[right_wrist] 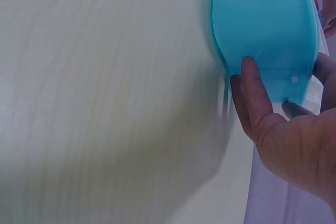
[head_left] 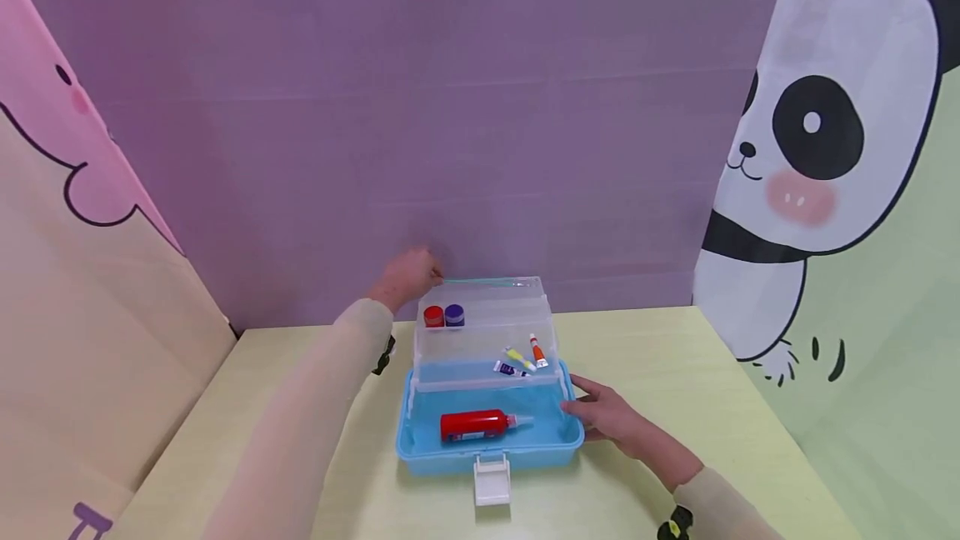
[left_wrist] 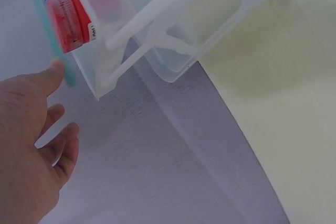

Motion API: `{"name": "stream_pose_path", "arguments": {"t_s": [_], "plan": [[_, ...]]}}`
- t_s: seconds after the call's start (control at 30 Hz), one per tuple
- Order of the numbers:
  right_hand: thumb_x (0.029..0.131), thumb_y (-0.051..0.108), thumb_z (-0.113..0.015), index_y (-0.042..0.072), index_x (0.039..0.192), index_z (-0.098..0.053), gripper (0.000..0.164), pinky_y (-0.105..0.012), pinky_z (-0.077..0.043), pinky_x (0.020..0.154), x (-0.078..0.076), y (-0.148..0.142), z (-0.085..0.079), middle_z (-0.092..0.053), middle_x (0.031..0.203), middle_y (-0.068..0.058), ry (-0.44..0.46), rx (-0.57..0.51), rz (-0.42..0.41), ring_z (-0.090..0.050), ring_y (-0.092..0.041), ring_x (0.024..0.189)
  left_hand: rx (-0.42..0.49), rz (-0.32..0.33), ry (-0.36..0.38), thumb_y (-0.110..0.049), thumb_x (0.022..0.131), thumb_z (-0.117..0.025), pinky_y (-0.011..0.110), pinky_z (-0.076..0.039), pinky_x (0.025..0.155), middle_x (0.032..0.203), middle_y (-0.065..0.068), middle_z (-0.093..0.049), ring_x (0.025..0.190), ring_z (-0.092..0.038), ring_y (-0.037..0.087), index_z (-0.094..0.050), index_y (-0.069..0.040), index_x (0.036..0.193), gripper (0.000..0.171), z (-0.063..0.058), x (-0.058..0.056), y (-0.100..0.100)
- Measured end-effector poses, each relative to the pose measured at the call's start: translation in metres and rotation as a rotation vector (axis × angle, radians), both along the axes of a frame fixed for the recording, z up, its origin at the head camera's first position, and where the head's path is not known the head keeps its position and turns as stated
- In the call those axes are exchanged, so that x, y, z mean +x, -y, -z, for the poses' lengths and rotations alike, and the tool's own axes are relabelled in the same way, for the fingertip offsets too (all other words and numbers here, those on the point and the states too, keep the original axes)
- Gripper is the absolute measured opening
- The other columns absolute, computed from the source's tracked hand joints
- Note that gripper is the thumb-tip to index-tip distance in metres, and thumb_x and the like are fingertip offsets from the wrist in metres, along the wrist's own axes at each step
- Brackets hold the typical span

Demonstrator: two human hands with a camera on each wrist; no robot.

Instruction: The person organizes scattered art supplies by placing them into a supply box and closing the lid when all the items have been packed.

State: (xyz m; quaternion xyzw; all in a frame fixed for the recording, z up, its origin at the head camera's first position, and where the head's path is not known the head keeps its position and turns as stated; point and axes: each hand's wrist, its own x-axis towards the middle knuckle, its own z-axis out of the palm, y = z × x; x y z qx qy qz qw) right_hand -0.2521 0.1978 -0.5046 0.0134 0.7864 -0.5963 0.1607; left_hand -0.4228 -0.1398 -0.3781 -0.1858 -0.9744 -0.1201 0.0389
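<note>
A blue storage box (head_left: pixel 420 465) stands open, its clear stepped trays (head_left: pixel 480 344) unfolded toward the back. At the top tray's far left corner, my left hand (head_left: pixel 411 273) pinches the end of a thin turquoise stick (head_left: pixel 487 281), which runs along the far edge. The thumb shows against this stick (left_wrist: pixel 69 77) in the left wrist view. My right hand (head_left: pixel 611 419) grips the box's right side, thumb at the rim and fingers on the outer wall. A red jar (head_left: pixel 433 317) and a purple jar (head_left: pixel 454 316) sit in the upper tray. The box bottom holds a red bottle (head_left: pixel 474 425).
Yellow (head_left: pixel 517 357), orange (head_left: pixel 537 352) and purple (head_left: pixel 510 369) small tubes lie in the lower tray. A white latch (head_left: pixel 492 482) hangs at the front of the box. The pale wooden table (head_left: pixel 645 340) meets a purple-covered wall (head_left: pixel 480 123) close behind the trays.
</note>
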Motion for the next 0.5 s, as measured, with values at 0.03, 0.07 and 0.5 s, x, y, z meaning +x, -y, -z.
{"name": "stream_pose_path", "arguments": {"t_s": [0.03, 0.07, 0.5], "plan": [[0.089, 0.022, -0.072, 0.004, 0.149, -0.036, 0.072, -0.049, -0.057, 0.072, 0.000, 0.000, -0.001, -0.055, 0.124, -0.025, -0.001, 0.004, 0.000, -0.065, -0.034, 0.095, 0.005, 0.000, 0.006, -0.019, 0.091, -0.070, 0.036, -0.054, 0.083, 0.106, 0.008, -0.064, 0.098, -0.061, 0.024, -0.073, -0.007, 0.112, 0.024, 0.000, 0.001, 0.000], [0.089, 0.022, -0.072, 0.004, 0.149, -0.036, 0.072, -0.049, -0.057, 0.072, -0.001, 0.000, -0.001, -0.055, 0.124, -0.024, -0.002, 0.009, 0.000, -0.065, -0.034, 0.095, 0.009, -0.001, 0.012, -0.020, 0.092, -0.069, 0.037, -0.054, 0.085, 0.109, 0.008, -0.063, 0.101, -0.060, 0.025, -0.072, -0.007, 0.114, 0.026, -0.001, 0.002, 0.001], [0.090, 0.022, -0.071, 0.000, 0.149, -0.034, 0.073, -0.051, -0.056, 0.073, 0.001, -0.001, 0.000, -0.054, 0.125, -0.028, -0.008, -0.029, -0.025, -0.065, -0.035, 0.096, 0.241, -0.038, 0.078, -0.026, 0.100, -0.055, 0.050, -0.048, 0.094, 0.131, 0.016, -0.055, 0.119, -0.052, 0.035, -0.060, -0.004, 0.131, 0.038, -0.008, 0.022, 0.021]]}}
